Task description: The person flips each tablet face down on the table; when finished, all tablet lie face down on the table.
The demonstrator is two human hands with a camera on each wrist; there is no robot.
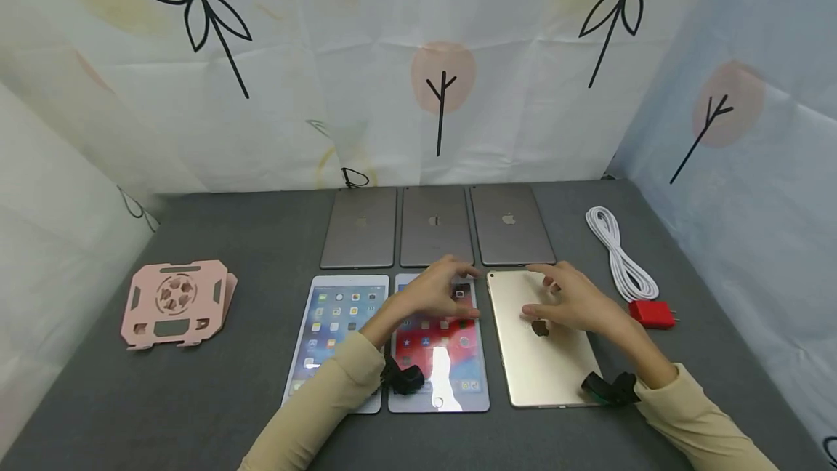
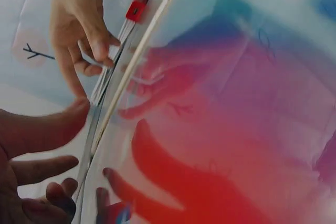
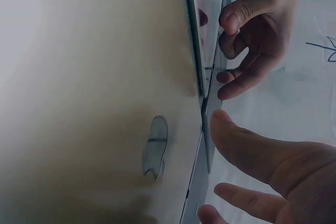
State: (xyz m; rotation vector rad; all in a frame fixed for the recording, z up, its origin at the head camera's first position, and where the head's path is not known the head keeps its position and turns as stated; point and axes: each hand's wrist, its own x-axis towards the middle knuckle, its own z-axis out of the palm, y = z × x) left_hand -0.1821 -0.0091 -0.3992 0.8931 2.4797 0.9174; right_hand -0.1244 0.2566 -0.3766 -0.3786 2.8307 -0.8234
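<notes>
My left hand (image 1: pixel 441 289), fingers spread and loosely bent, hovers above the upper part of a white tablet (image 1: pixel 431 376) with a lit red-and-blue home screen. In the left wrist view its fingers reflect in the glossy screen (image 2: pixel 210 145). Over a gold tablet (image 1: pixel 536 369), lying back side up, my right hand (image 1: pixel 569 299) hangs with thumb and fingers apart. The gold back (image 3: pixel 105 87) bears a mirror-like logo (image 3: pixel 156 148). Neither hand holds anything. Left of the red-and-blue screen lies another white tablet (image 1: pixel 336 325) with a lit home screen, partly behind my left sleeve.
Three grey tablets, a left one (image 1: pixel 360 227), a middle one (image 1: pixel 437 226) and a right one (image 1: pixel 512 224), lie back side up in the rear row. To the right are a coiled white cable (image 1: pixel 624 256) and a red plug adapter (image 1: pixel 652 314). A pink stand (image 1: pixel 176 304) sits far left.
</notes>
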